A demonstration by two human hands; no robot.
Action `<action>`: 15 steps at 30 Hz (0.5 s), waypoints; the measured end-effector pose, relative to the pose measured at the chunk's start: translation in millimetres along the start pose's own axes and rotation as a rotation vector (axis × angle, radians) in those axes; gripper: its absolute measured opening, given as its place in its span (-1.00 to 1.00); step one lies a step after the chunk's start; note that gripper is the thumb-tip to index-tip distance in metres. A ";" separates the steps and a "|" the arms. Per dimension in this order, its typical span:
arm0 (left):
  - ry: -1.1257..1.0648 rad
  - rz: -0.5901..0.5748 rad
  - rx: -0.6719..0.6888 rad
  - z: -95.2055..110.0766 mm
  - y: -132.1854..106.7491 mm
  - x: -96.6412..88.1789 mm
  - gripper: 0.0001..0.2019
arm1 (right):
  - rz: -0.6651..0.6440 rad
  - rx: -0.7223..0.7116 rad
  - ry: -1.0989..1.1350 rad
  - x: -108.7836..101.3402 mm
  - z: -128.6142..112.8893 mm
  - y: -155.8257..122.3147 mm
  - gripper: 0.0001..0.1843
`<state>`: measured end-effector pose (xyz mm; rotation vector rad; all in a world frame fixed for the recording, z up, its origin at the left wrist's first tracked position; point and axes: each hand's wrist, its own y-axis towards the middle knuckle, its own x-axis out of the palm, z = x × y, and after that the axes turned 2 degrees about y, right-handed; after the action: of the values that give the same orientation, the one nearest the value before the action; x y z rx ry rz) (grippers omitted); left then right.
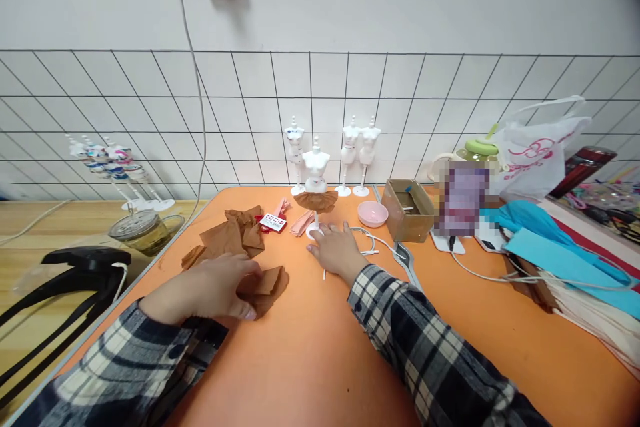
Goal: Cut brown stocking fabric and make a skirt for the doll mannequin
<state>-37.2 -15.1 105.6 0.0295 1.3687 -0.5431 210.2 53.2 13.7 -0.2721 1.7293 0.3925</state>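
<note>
My left hand [213,287] is over a crumpled brown paper piece [270,283] on the orange table, thumb and fingers apart at its edge. My right hand [340,250] lies low with spread fingers, its fingertips at the round white base of a small mannequin [316,165]. Brown pleated paper [316,201] flares around this mannequin's lower part like a skirt. More brown paper [225,233] lies in a heap beyond my left hand. Near the mannequin are pink strips [302,223] and a white printed tag [273,223].
Several white mannequins [369,147] stand along the tiled wall. To the right are a pink bowl [373,214], a cardboard box [413,223], scissors [407,260], a propped phone [465,200] and blue sheets [560,267]. A glass jar [143,230] stands left, beyond the table edge.
</note>
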 end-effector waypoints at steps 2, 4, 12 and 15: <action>0.039 -0.037 0.002 -8.7 -5.0 8.3 -0.36 | -0.005 0.017 0.005 1.6 4.8 6.9 -0.46; 0.067 -0.021 -0.018 -14.8 -3.1 18.0 -0.34 | -0.012 0.024 0.010 2.5 9.3 11.1 -0.45; -0.101 0.133 0.036 -25.2 24.1 40.4 -0.82 | -0.016 0.023 0.013 -5.7 23.7 3.1 -0.46; -0.182 0.276 -0.025 -23.8 27.2 38.9 -0.78 | 0.035 0.032 -0.013 -9.9 26.6 -3.7 -0.45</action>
<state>-44.8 3.0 56.3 0.1430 1.1699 -0.2893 237.5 60.3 18.7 -0.2157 1.7283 0.3910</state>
